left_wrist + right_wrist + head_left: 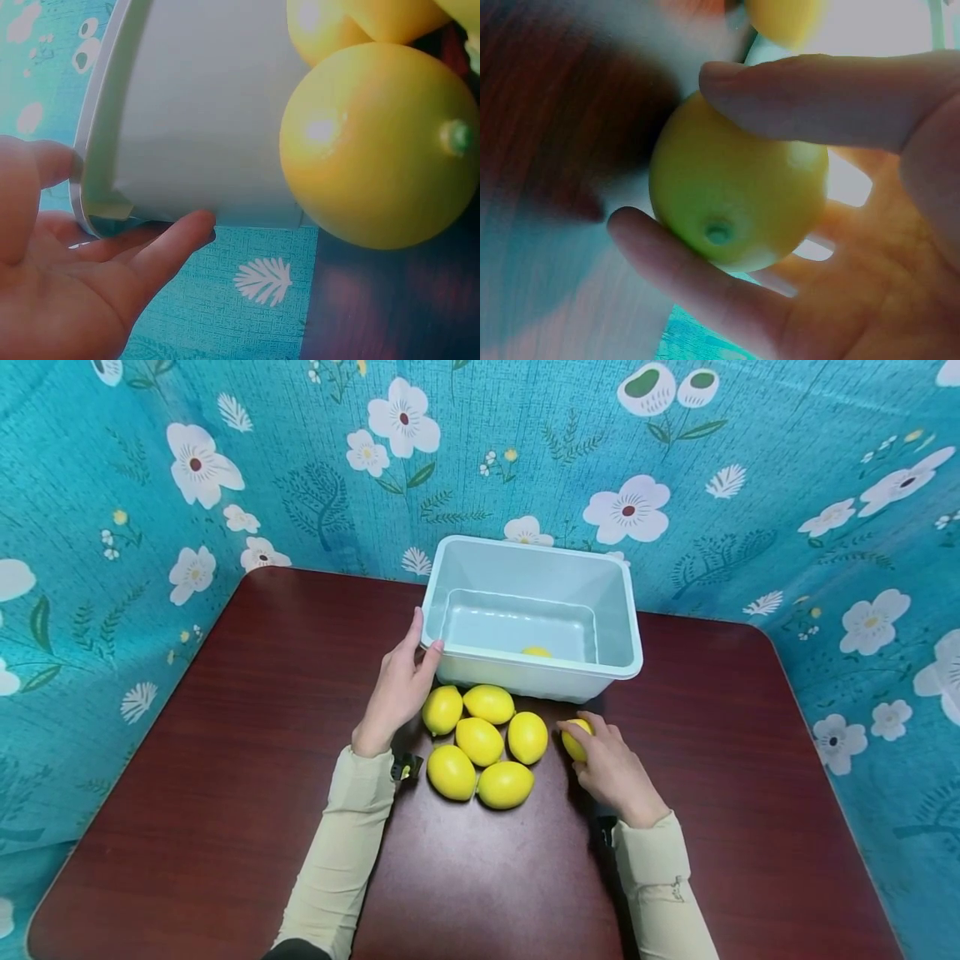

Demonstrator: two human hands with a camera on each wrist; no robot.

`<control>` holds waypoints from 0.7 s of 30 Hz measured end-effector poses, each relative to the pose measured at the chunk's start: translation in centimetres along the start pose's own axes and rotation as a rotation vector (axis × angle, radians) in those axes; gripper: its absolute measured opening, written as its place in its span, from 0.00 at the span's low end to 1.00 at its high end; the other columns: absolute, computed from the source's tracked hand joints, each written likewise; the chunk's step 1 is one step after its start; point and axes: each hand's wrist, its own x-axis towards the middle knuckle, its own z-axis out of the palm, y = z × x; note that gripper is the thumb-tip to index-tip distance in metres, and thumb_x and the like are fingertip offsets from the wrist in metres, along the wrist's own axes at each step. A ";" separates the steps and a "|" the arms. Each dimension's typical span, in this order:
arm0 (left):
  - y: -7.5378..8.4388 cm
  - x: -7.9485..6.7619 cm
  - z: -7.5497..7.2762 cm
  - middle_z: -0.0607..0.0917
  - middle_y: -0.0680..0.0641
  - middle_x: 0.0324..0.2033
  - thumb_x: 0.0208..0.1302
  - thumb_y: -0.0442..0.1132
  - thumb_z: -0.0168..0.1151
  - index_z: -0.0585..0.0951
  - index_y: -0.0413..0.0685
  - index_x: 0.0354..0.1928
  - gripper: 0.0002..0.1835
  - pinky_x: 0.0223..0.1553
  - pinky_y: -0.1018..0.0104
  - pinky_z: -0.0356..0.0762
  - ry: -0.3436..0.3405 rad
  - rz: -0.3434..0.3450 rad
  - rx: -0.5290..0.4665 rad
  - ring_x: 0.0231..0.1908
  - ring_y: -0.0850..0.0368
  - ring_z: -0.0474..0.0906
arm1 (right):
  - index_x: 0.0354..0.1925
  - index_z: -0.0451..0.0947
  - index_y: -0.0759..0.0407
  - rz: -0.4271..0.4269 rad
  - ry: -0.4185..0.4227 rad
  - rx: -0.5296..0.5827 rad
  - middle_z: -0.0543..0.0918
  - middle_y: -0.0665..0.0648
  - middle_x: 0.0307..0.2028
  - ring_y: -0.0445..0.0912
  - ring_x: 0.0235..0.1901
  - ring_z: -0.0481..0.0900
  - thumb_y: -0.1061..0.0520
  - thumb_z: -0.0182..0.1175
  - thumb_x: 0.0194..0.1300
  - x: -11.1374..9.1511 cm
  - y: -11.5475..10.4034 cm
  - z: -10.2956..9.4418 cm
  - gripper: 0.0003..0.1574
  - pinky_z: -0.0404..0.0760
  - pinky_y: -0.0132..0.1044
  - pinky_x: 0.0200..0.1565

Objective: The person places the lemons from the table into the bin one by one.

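Observation:
My right hand (618, 777) grips a yellow lemon (739, 187) between thumb and fingers, to the right of the other lemons. In the right wrist view the lemon's stem end shows, and the wood surface lies beside it. At the front left corner of a pale blue plastic bin (536, 672), my left hand (397, 693) holds the rim, thumb at the front and fingers along the left side. Several lemons (480, 742) lie grouped on the table in front of the bin. One more lemon (537, 652) is partly visible inside it, mostly hidden by the front wall.
The dark red wooden table (247, 735) has rounded corners. A teal floral cloth (487, 443) hangs behind it and along both sides, close to the back of the bin. One lemon (379, 146) sits very near the bin's wall in the left wrist view.

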 end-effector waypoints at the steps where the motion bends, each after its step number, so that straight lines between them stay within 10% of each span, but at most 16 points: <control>1: 0.0 0.0 0.0 0.61 0.45 0.65 0.66 0.54 0.43 0.43 0.62 0.68 0.33 0.50 0.58 0.72 0.002 0.003 0.002 0.53 0.57 0.72 | 0.57 0.68 0.49 -0.003 0.007 -0.002 0.62 0.62 0.60 0.59 0.53 0.64 0.66 0.59 0.49 0.0 0.0 0.0 0.35 0.75 0.54 0.36; 21: -0.2 0.0 0.1 0.64 0.42 0.63 0.66 0.56 0.42 0.42 0.67 0.67 0.32 0.44 0.61 0.73 -0.003 -0.009 -0.006 0.47 0.58 0.75 | 0.56 0.69 0.48 -0.031 0.062 -0.025 0.63 0.59 0.59 0.57 0.51 0.64 0.66 0.59 0.50 -0.2 0.1 0.6 0.34 0.74 0.52 0.26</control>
